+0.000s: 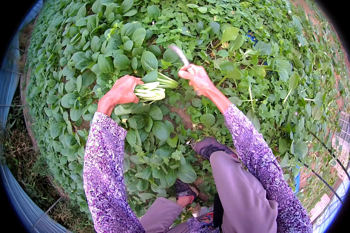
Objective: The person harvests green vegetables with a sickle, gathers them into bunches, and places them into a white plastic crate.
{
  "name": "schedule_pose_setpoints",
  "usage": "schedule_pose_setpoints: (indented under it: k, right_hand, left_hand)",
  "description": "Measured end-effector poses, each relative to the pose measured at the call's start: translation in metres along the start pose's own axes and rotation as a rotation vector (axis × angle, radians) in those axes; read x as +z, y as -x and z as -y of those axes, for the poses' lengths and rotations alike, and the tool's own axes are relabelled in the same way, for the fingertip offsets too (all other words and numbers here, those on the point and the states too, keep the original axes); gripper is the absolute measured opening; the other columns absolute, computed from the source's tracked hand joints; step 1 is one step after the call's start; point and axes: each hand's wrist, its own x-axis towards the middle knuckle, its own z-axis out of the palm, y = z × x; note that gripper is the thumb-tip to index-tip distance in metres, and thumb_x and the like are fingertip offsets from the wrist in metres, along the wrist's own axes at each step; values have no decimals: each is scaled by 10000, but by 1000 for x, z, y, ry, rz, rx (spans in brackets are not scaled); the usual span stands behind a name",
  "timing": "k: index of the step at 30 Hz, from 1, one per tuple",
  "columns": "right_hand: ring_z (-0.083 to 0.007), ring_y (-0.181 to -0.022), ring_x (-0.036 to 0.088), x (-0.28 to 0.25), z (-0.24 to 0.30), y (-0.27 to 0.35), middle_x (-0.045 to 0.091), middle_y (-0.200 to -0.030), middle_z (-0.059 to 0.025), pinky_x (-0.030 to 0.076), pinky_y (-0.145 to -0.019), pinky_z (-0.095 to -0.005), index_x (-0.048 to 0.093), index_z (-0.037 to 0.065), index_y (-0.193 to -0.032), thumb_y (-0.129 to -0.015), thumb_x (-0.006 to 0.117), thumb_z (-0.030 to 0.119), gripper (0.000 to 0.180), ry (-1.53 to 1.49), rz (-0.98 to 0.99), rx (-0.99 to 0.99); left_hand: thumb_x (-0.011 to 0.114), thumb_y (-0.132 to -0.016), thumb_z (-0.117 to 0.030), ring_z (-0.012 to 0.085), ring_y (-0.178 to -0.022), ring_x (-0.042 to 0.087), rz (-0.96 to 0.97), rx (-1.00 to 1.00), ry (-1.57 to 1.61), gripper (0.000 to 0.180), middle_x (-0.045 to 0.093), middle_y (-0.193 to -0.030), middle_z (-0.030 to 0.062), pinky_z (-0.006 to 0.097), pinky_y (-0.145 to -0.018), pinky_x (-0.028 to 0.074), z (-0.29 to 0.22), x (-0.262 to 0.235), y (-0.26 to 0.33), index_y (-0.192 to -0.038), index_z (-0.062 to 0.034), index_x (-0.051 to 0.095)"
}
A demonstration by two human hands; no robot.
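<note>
Left hand [122, 91], arm stretched forward, grips pale-stemmed greens [149, 92] above a leafy bed [159, 130]; right hand [198, 79], reaching inward near the stems, curls around a blurred knife [179, 54]. Blue sheeting [11, 77] lines the left edge.

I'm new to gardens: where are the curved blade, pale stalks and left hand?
Curved blade [180, 54]: head view, on its blurred middle.
Pale stalks [149, 92]: head view, mid-bunch.
Left hand [122, 90]: head view, back of the hand.
</note>
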Motion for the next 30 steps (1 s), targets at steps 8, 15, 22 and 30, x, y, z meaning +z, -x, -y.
schedule_pose_setpoints:
  k: [8,15,22,30]
  right_hand:
    - [-119,-642,628,-7,5,43,639,-868,-125,395,-417,-179,516,-58,-1062,-736,727,196,465,-263,-60,129]
    - [-51,-442,437,-84,15,116,556,-665,-18,344,-389,-185,571,-32,-956,-644,705,11,342,-171,-493,-23]
    - [-63,-546,541,-93,66,144,622,-708,-58,408,-474,-196,570,-48,-991,-633,700,-28,382,54,-547,-251]
    - [-87,-653,551,-110,91,210,632,-784,-60,455,-619,-229,618,-26,-976,-638,693,36,351,704,-568,-489]
  left_hand:
    - [718,-509,-124,329,-1121,467,-28,1,313,535,513,-1190,208,382,-965,361,-35,19,2,-1027,-37,616]
    - [688,-499,-90,332,-1086,497,-186,246,295,435,488,-1256,143,399,-924,396,-108,68,-4,-932,-54,662]
    - [570,-551,10,317,-661,582,-237,208,-42,183,565,-631,126,410,-599,465,-122,100,-2,-727,-21,611]
    - [618,-562,26,270,-756,566,-484,173,-16,412,609,-823,76,352,-645,453,-145,80,44,-964,-67,635]
